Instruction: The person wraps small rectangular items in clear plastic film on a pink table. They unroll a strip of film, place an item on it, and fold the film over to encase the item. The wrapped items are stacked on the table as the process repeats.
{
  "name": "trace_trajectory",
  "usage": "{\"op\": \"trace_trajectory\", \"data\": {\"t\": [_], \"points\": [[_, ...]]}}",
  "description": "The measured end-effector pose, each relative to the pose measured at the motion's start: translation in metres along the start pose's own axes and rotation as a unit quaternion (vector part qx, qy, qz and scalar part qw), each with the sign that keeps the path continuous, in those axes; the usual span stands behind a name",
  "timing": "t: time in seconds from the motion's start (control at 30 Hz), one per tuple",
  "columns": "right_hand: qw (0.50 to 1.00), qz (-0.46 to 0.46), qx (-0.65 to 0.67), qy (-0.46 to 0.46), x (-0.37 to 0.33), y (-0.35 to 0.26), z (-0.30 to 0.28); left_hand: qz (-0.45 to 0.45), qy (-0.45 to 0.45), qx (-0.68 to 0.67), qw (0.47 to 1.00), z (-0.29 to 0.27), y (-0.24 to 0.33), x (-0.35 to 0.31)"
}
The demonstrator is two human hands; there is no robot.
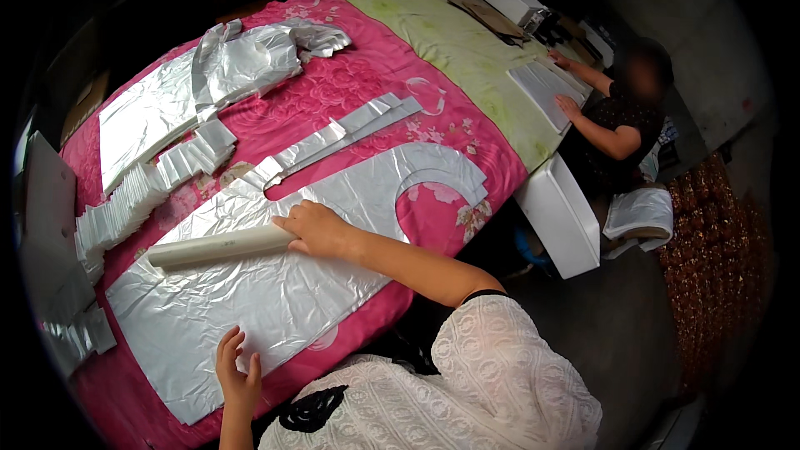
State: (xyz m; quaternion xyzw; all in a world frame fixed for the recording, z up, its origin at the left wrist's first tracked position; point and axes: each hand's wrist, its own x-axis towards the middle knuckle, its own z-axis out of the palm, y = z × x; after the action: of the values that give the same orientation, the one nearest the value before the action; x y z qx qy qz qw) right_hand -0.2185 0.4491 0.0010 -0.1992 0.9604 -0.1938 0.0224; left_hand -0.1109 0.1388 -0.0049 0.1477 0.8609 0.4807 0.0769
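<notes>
Spread flat in front of me is a stack of silvery vest-type plastic bags, creased, its handle cut-outs pointing to the far right. Across it lies a pale grey tube, smooth and straight. My right hand reaches over from the right with its fingers closed round the tube's right end. Nothing is in my left hand, which hovers at the near edge of the bags, fingers apart. Whether it touches the plastic, I cannot tell.
A pink floral cloth covers the table beneath. Another bag pile lies at the far left, beside a row of small folded bundles. A co-worker sits at the right, hands on a flat white stack, near a white box.
</notes>
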Motion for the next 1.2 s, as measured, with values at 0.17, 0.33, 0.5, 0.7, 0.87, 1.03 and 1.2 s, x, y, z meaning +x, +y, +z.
{"op": "trace_trajectory", "data": {"t": [0.17, 0.33, 0.5, 0.7, 0.87, 1.03, 1.2], "points": [[0.995, 0.074, 0.070, 0.024, -0.071, -0.067, 0.033, 0.080, -0.023, 0.077, 0.994, 0.021, 0.003, 0.016], [0.982, 0.063, 0.156, 0.081, -0.096, -0.113, 0.055, 0.105, 0.006, 0.128, 0.986, 0.046, 0.006, 0.034], [0.988, -0.052, 0.128, 0.072, -0.083, -0.072, 0.048, 0.119, 0.031, 0.141, 0.982, 0.061, 0.009, 0.036], [0.998, -0.010, -0.034, 0.043, -0.075, 0.035, 0.022, 0.115, 0.015, 0.158, 0.981, 0.084, 0.021, 0.034], [0.967, 0.178, -0.087, 0.160, -0.108, 0.167, -0.017, 0.126, -0.020, 0.162, 0.979, 0.097, 0.040, 0.032], [0.922, 0.280, -0.128, 0.233, -0.153, 0.225, -0.034, 0.092, -0.022, 0.179, 0.979, 0.118, 0.061, 0.031], [0.909, 0.268, -0.160, 0.278, -0.142, 0.182, -0.052, 0.092, -0.034, 0.206, 0.974, 0.121, 0.069, 0.031]]}}
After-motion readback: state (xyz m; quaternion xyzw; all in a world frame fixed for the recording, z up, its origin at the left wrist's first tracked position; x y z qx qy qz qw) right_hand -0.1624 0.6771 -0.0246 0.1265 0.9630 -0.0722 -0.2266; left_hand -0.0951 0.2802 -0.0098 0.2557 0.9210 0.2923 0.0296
